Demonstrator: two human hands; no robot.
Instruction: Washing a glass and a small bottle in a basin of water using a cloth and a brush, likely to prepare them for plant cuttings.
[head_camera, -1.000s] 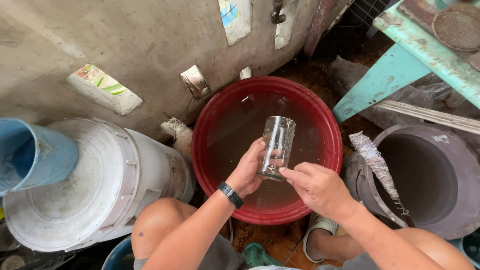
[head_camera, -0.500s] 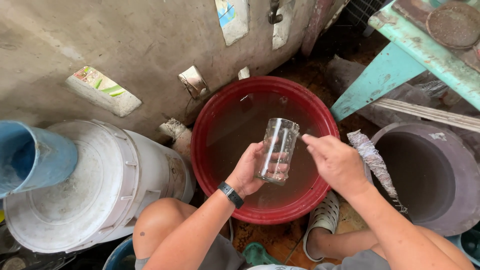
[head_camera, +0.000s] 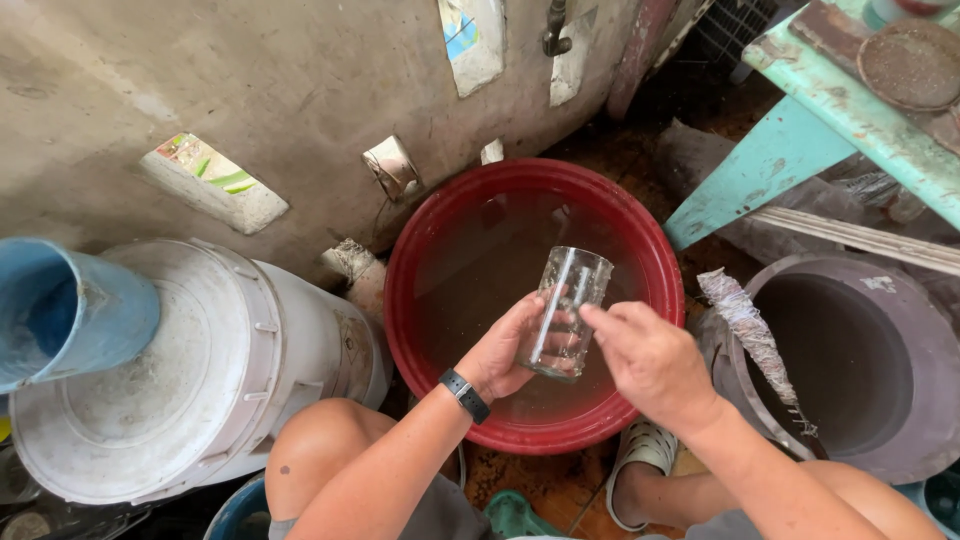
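A clear drinking glass (head_camera: 566, 308) is held above a red basin (head_camera: 660, 260) filled with water. My left hand (head_camera: 505, 350), with a black band on its wrist, grips the glass from the left and below. My right hand (head_camera: 655, 362) is at the glass's right side, its fingertips touching the wall of the glass. The glass stands roughly upright and looks wet.
A white lidded bucket (head_camera: 190, 380) stands at the left, with a blue container (head_camera: 60, 310) beside it. A grey tub (head_camera: 860, 370) is at the right with a whitish brush (head_camera: 745, 335) on its rim. A teal wooden bench (head_camera: 800, 130) is upper right. My knees and sandalled foot (head_camera: 645, 465) are below.
My right hand moved off to the right of the glass, then came back against it. The glass stayed over the basin in my left hand.
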